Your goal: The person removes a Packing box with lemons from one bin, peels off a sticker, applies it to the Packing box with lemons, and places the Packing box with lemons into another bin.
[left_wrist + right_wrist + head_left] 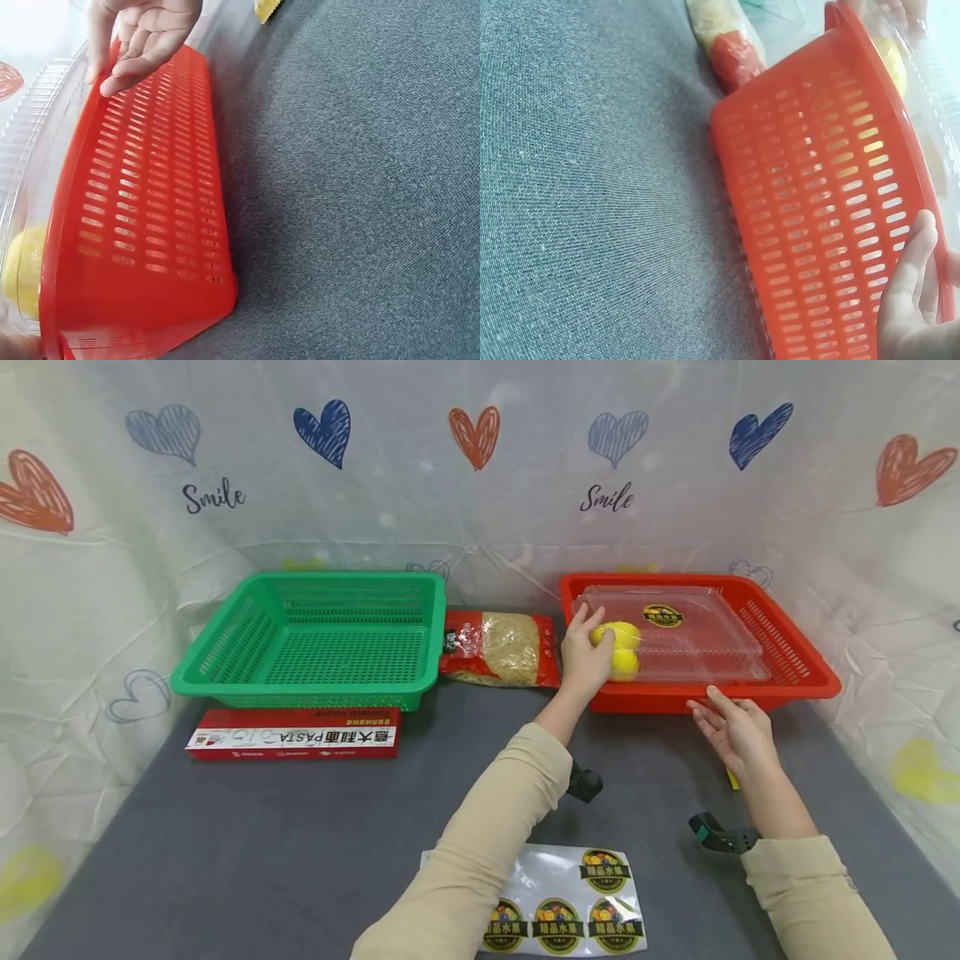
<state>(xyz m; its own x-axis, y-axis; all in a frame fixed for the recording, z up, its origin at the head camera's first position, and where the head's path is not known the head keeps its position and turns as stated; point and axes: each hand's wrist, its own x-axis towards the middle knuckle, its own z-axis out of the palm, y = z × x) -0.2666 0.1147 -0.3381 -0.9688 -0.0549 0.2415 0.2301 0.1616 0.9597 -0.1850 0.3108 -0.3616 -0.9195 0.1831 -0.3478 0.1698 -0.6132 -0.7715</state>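
Observation:
A clear plastic fruit box (697,647) with a round black-and-gold sticker lies in the red basket (813,672). Yellow fruits, which look like lemons (625,664), show through its left end. My left hand (585,652) grips the box at that end, thumb over the lid and fingers along the side by the basket's rim. On the basket's front rim, my right hand (738,735) pinches the edge, as the left wrist view also shows. Seen from the right wrist, its fingers (911,277) lie against the basket's slotted outer wall.
Left of the red basket lies a red bag of grain-like food (510,647), beside a green basket (431,668). A red pasta box (300,735) lies in front of the green one. Nearer me is a sheet of round fruit stickers (558,922). A small yellow object (733,779) lies near my right hand.

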